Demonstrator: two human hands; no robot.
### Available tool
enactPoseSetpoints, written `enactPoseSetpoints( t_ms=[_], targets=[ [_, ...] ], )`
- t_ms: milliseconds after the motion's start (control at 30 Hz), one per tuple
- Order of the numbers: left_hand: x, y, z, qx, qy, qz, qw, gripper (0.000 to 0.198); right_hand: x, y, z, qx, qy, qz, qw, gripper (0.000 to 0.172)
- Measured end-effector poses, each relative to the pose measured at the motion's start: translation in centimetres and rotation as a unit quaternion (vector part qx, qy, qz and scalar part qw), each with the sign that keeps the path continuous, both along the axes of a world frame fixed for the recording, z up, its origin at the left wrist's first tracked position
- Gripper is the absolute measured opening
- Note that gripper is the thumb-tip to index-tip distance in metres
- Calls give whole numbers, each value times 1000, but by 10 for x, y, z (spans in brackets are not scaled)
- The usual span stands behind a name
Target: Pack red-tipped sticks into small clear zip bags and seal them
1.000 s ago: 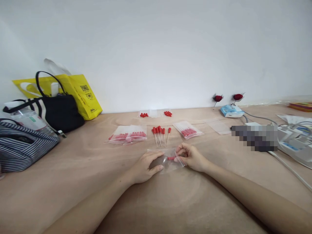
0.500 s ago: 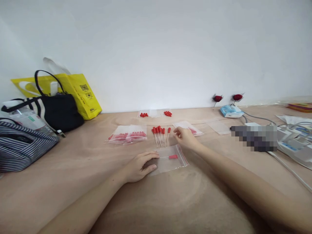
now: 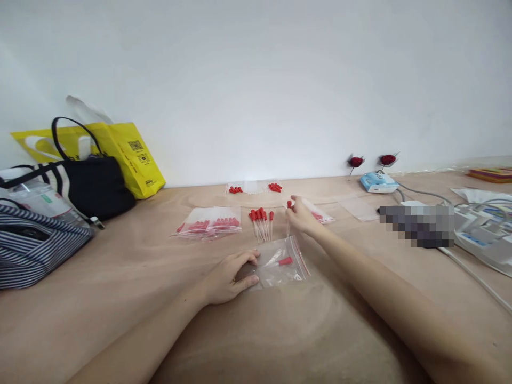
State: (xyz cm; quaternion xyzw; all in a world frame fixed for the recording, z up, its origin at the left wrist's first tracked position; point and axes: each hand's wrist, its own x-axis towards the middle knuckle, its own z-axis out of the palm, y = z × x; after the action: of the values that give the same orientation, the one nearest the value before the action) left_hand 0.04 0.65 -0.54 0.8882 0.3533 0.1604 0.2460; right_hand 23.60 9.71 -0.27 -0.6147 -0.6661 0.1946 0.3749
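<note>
The left hand point(image 3: 230, 280) rests on the left end of a clear zip bag point(image 3: 275, 276) lying on the counter point(image 3: 256, 336), its grip apart, thumb and fingers spread over the plastic; one red-topped dropper point(image 3: 285, 261) lies inside that bag with its red end towards the zip edge. The right hand point(image 3: 302, 214) has its grip clamped on another dropper point(image 3: 289, 205), held just past the bag, red end up and thin stem pointing down. Should the fingertips hold only that soft-looking red end, the stem could swing or slip loose, and a low sideways pass might knock the loose dropper cluster point(image 3: 261, 221) close to its left. Whether the zip edge stands parted cannot be told; if its two layers cling together, a stem tip could catch on the lip, bend the film or skid over the top. Light pressure from the left hand might let the bag slide or turn, and the bagged dropper, lying near the zip edge, could then block the mouth or creep out. The filled bag point(image 3: 322, 214) partly behind the right hand could also be nudged by the wrist
</note>
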Motion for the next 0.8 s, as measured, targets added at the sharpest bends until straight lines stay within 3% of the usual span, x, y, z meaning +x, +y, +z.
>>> enactPoseSetpoints(
  t_ms=[67,200,333,500,667,800],
  targets=[
    [0,0,0,2,8,-4,1000,21,19,-16,1,54,85,0,995,41],
    [0,2,-1,10,18,0,1000,31,47,-47,-6,132,280,-29,950,38],
    [-1,2,-1,5,33,12,999,36,50,-66,-18,104,349,-43,930,39],
    [-1,0,0,2,49,25,999,39,38,-72,-29,60,419,-55,904,42],
    [0,-1,2,-11,58,44,997,44,26,-78,-32,1,493,-49,869,39],
    [1,-1,2,-14,32,36,999,43,28,-81,-29,-21,511,-58,857,37]
  ],
)
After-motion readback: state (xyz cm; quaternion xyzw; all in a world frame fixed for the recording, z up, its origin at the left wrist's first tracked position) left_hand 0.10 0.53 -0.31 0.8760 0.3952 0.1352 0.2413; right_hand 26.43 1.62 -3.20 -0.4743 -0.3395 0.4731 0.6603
